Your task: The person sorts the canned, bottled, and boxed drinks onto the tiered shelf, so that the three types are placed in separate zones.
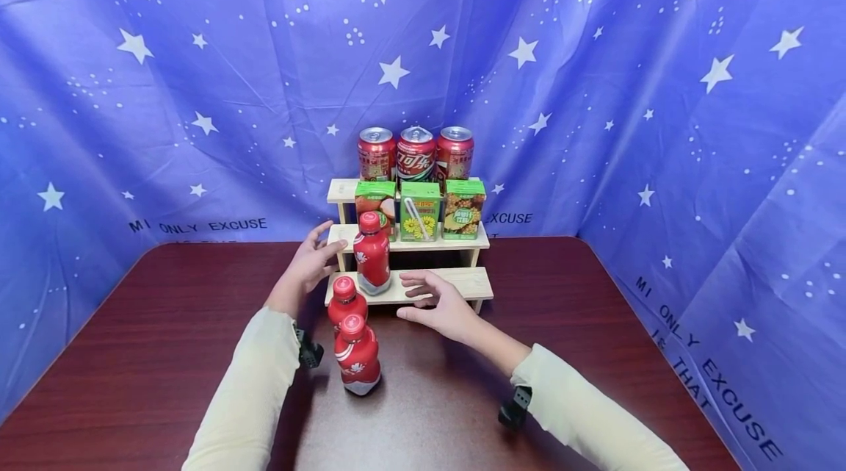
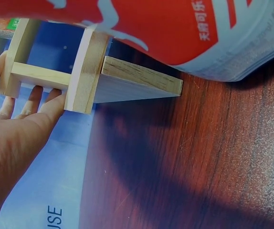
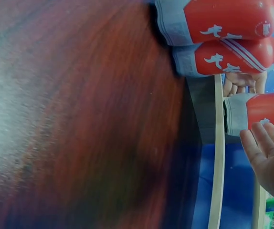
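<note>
On the bottom tier of a wooden step stand (image 1: 456, 281), a red drink bottle (image 1: 373, 258) stands upright at the left. My left hand (image 1: 313, 261) is at the stand's left end, fingers spread along its side frame and thumb overlapping the middle tier. To the right of that bottle, my right hand (image 1: 441, 303) holds nothing; its fingers are loosely extended, and in the right wrist view the fingertips (image 3: 257, 128) overlap the bottle's side. Two more red bottles, a front one (image 1: 358, 357) and one behind it (image 1: 345, 302), stand upright on the table between my forearms.
Three red cola cans (image 1: 416, 155) line the top tier. Below them, three green-topped juice cartons (image 1: 419, 214) stand on the middle tier. The dark red wooden table (image 1: 568, 309) reaches back to a blue star-patterned cloth (image 1: 456, 37). A black wrist camera (image 1: 515, 408) hangs at my right cuff.
</note>
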Motion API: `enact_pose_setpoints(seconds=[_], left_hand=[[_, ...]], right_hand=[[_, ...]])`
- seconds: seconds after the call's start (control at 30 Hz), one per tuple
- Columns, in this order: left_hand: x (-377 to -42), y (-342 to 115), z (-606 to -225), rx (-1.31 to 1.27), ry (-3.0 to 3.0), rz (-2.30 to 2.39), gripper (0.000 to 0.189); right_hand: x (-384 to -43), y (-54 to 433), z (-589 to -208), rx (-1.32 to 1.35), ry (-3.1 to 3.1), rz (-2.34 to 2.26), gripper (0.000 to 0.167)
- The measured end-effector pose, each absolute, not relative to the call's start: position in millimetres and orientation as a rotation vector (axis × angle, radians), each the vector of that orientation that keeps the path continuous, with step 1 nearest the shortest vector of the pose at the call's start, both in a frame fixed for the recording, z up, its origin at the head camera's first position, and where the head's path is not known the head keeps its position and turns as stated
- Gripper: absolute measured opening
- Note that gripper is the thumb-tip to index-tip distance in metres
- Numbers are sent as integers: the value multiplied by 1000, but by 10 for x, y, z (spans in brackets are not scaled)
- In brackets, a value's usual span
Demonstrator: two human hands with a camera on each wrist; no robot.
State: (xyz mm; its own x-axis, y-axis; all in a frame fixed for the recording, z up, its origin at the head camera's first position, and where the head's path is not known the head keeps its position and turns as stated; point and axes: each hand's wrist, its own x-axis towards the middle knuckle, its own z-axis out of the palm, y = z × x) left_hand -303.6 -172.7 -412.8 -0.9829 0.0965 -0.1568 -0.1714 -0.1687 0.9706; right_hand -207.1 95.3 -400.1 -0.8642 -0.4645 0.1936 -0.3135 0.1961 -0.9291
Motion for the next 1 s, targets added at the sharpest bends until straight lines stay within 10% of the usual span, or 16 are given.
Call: enact_pose_setpoints(seconds=[1.0], left_hand=[[-3050, -1738, -4135, -93, 1887, 2277, 71]], right_hand=[[-1690, 730, -4400, -933, 2197, -1635, 57]])
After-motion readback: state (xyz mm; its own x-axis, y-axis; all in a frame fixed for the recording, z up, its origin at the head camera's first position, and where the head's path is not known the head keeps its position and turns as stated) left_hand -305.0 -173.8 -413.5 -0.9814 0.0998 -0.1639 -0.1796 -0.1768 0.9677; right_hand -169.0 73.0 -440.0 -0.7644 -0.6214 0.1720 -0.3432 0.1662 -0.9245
